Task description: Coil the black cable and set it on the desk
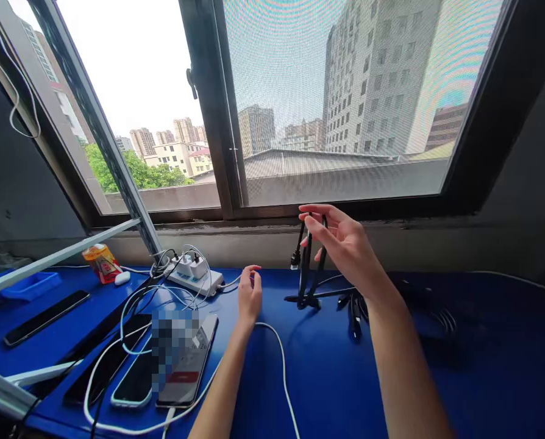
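- The right arm [409, 372] and left arm [220, 387] are closest, over the blue table [336, 390].
- The right hand [341, 241] pinches a black cord [305, 265] near its top with thumb and fingers.
- The cord hangs in long loops. Its long way goes up and down, and a plug [295, 259] dangles on its left side.
- The left hand [250, 297] is lower, with bent fingers. I see nothing in it, and it does not touch the cord.
- So the cord is between the hands: under the right fingers, and to the right of the left hand. The right hand is nearer.
- I can't tell if the loops touch the table.
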### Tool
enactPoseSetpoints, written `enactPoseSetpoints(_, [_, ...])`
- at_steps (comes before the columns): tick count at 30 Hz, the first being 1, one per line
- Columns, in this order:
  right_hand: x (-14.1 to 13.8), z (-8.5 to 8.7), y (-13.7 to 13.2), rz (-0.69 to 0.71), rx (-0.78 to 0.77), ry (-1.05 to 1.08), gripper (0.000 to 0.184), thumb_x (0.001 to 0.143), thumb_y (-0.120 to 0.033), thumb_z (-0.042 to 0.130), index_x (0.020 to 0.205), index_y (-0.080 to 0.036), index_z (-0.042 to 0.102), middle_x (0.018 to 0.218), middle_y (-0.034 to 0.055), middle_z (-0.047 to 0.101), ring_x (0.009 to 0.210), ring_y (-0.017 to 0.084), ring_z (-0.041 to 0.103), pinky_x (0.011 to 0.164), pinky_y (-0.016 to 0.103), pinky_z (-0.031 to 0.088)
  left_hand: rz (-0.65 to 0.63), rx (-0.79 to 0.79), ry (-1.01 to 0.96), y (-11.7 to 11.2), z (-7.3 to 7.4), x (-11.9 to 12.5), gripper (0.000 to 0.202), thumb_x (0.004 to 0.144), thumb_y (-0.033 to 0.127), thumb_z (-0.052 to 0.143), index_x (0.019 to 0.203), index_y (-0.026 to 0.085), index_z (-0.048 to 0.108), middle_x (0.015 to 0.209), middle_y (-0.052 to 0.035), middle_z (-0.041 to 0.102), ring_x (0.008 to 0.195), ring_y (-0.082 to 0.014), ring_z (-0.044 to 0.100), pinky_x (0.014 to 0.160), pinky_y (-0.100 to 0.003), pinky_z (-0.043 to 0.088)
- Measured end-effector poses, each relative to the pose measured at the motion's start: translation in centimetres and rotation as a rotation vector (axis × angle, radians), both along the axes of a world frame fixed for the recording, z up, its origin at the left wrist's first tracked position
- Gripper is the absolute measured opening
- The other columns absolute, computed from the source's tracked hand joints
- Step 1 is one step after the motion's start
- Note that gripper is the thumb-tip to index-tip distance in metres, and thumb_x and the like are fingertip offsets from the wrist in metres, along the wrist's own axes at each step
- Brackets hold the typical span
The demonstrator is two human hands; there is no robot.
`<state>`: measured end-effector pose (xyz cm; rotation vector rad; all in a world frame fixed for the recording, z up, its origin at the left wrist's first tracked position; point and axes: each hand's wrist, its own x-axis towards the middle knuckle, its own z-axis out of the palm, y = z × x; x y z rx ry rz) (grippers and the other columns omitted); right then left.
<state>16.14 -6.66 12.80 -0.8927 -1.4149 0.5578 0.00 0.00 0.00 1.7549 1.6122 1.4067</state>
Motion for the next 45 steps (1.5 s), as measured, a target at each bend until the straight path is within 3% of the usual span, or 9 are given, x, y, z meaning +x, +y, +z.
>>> enactPoseSetpoints(7, [-0.9,-0.7,0.7,-0.086,-0.028,-0.170,0.037,0.076,-0.040,0.059,0.107,-0.021,0.065,0.108,0.0043,0.064,0.067,0.011,0.061,0.058,0.024,0.049,-0.141,0.156,-0.177,-2.8,3.7,1.6,0.043,0.089,0.040,0.023,0.073,0.018,0.057,0.083,-0.0066,0.061,0.080,-0.0176,0.056,0.075,-0.030,0.046])
enactPoseSetpoints(14, [-1.4,-0.8,1.4,-0.127,-0.024,-0.151,0.041,0.077,-0.043,0.056,0.110,-0.021,0.065,0.109,0.0061,0.065,0.066,0.013,0.063,0.068,0.030,0.050,-0.718,0.057,-0.329,-4.8,9.4,3.5,0.058,0.070,0.074,0.051,0.079,0.016,0.059,0.056,0.0013,0.051,0.055,-0.0110,0.048,0.053,-0.023,0.041])
enactPoseSetpoints(18, [-1.4,0.6,-0.9,-0.452,0.076,-0.124,0.039,0.076,-0.042,0.056,0.108,-0.023,0.067,0.097,0.0055,0.070,0.064,0.016,0.063,0.059,0.030,0.049,-0.702,0.086,-0.498,-4.5,11.4,4.8,0.053,0.067,0.067,0.060,0.083,0.017,0.054,0.055,0.0047,0.049,0.045,-0.0066,0.042,0.040,-0.018,0.033])
enactPoseSetpoints(22, [-0.8,1.7,-3.9,-0.323,0.091,-0.039,0.032,0.076,-0.047,0.057,0.093,-0.024,0.072,0.074,0.0030,0.069,0.060,0.016,0.064,0.046,0.023,0.046,-0.579,0.141,-0.617,-3.6,12.2,4.9,0.048,0.069,0.064,0.060,0.073,0.017,0.052,0.057,0.0034,0.049,0.045,-0.0054,0.042,0.037,-0.016,0.030])
enactPoseSetpoints(26, [0.6,0.7,-3.9,-0.106,-0.305,-0.330,0.057,0.078,-0.066,0.046,0.052,-0.020,0.066,0.046,0.0049,0.058,0.042,0.015,0.056,0.037,0.023,0.038,-0.435,0.167,-0.696,-2.6,12.4,3.9,0.045,0.066,0.060,0.065,0.072,0.016,0.056,0.058,0.0038,0.048,0.044,-0.0033,0.037,0.038,-0.016,0.028])
enactPoseSetpoints(29, [0.8,-0.6,-2.0,-0.058,-0.461,-0.533,0.055,0.076,-0.069,0.050,0.057,-0.020,0.065,0.050,0.0052,0.061,0.038,0.014,0.052,0.035,0.024,0.034,-0.420,0.141,-0.726,-2.2,12.4,3.1,0.044,0.065,0.058,0.068,0.072,0.016,0.060,0.059,0.0042,0.047,0.044,-0.0028,0.035,0.038,-0.016,0.027])
enactPoseSetpoints(32, [-0.3,-1.5,0.5,-0.183,-0.351,-0.383,0.052,0.071,-0.070,0.055,0.080,-0.020,0.067,0.078,0.0074,0.069,0.061,0.019,0.063,0.047,0.027,0.046,-0.427,0.163,-0.693,-2.5,12.5,2.9,0.039,0.069,0.054,0.067,0.071,0.015,0.063,0.060,0.0035,0.048,0.043,-0.0027,0.035,0.038,-0.016,0.028])
enactPoseSetpoints(38, [-2.5,-0.6,2.0,0.055,-0.086,0.224,0.033,0.084,-0.053,0.043,0.075,-0.022,0.051,0.072,0.0017,0.061,0.081,0.018,0.065,0.081,0.035,0.051,-0.297,0.250,-0.700,-2.4,12.6,3.8,0.026,0.084,0.033,0.057,0.065,0.015,0.058,0.061,0.0025,0.049,0.045,-0.0036,0.038,0.039,-0.016,0.030])
enactPoseSetpoints(45, [0.6,2.3,-1.7,0.067,-0.108,0.265,0.028,0.086,-0.037,0.042,0.063,-0.024,0.030,0.043,-0.0068,0.024,0.031,0.009,0.030,0.038,0.023,0.037,-0.006,0.169,-1.045,-0.6,12.7,1.4,0.030,0.092,0.027,0.045,0.063,0.017,0.046,0.065,0.0016,0.048,0.051,-0.0039,0.041,0.039,-0.018,0.028])
